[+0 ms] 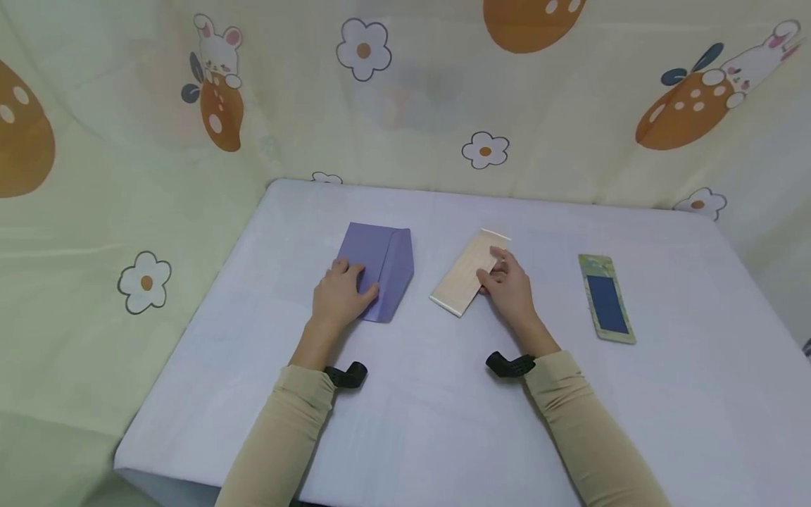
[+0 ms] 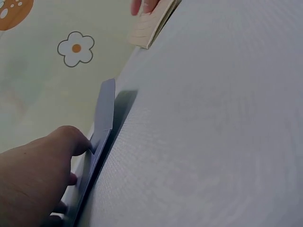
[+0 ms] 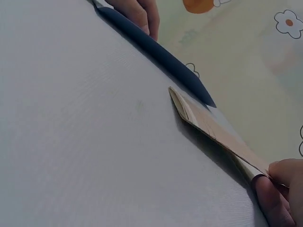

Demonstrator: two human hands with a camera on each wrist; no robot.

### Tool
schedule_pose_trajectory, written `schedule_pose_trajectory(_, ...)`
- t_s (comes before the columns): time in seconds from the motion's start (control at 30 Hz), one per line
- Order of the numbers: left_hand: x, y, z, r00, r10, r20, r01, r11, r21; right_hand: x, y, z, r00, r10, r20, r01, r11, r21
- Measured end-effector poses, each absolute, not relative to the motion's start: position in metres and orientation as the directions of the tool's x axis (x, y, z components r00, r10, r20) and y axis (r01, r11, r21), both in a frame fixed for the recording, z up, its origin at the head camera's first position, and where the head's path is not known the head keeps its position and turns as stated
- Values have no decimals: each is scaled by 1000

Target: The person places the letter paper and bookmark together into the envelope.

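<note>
A purple envelope (image 1: 367, 246) lies on the white table with its flap side up and the flap opened out to the right. My left hand (image 1: 338, 292) rests on its lower left part, thumb and fingers on the upper face; the left wrist view shows the thumb (image 2: 71, 139) touching near the flap fold. To the right, a folded cream sheet of paper (image 1: 465, 274) is pinched at its right edge between the thumb and fingers of my right hand (image 1: 510, 289). Folded layers of this paper (image 3: 208, 125) show at its end in the right wrist view, slightly raised off the table.
A flat, narrow rectangular item (image 1: 606, 299) with a green patterned border and dark blue middle lies on the right of the table (image 1: 405, 422). Behind and left hangs a cream curtain (image 1: 418, 91) with flowers and rabbits. Each wrist wears a black camera mount (image 1: 510, 365).
</note>
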State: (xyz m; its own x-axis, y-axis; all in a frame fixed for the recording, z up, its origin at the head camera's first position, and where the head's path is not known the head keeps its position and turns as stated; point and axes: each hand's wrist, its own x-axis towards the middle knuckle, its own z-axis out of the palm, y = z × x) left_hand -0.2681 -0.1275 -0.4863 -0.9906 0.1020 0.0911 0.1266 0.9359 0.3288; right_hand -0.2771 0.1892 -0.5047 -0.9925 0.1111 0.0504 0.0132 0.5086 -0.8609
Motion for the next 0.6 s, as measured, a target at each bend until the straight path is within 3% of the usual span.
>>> schedule_pose_trajectory(0.13, -269, -127, -487, -991, 95, 94, 121, 938, 324, -277, 192, -502, -996, 80, 26, 15, 473, -881)
schedule_pose_trajectory(0.47, -268, -127, -483, -993, 95, 67, 112, 939, 326, -277, 194, -496, -985, 167, -35, 56, 127, -990)
schedule_pose_trajectory(0.6, -268, -127, -483, -993, 96, 64, 111, 942, 315, -275, 188, -499, -989, 148, 0, 17, 113, -993)
